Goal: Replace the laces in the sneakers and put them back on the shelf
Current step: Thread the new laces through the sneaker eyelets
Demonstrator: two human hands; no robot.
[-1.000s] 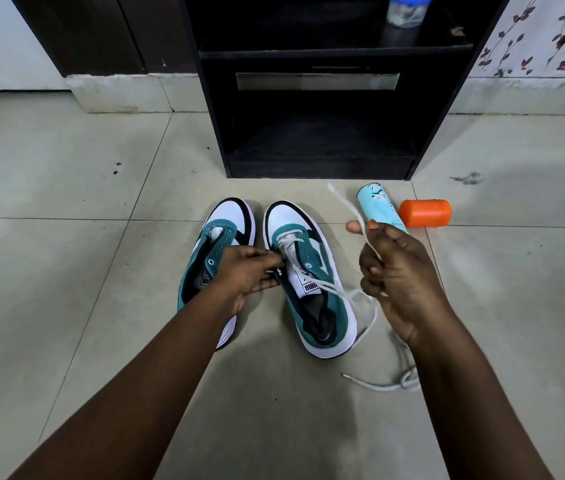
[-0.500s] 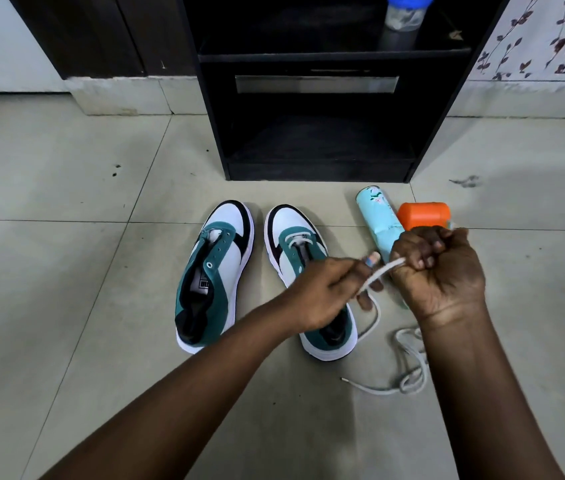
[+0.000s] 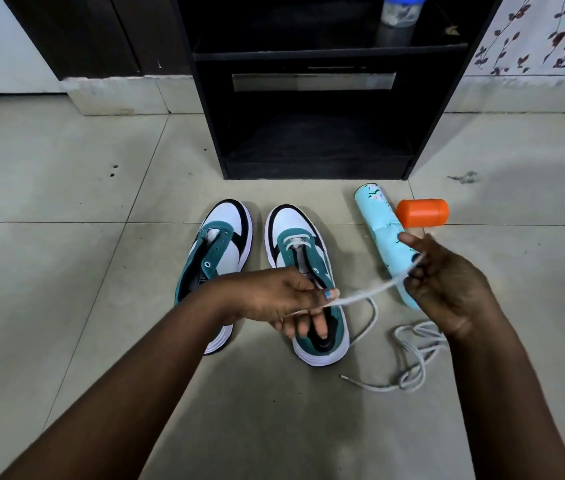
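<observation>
Left sneaker [image 3: 212, 268] flat on the floor, eyelets bare, probably awaiting its turn. Right sneaker [image 3: 303, 282] just beside, one lace bar across the far eyelets. Left hand [image 3: 274, 301] pinching white lace [image 3: 364, 294]; right hand [image 3: 447, 289] pinching its far end, drawn taut, likely to even both halves. Spare lace [image 3: 409, 362] near right; shelf [image 3: 312, 168] far, vacant.

Both hands' fingers [image 3: 312, 292] pinched shut
</observation>
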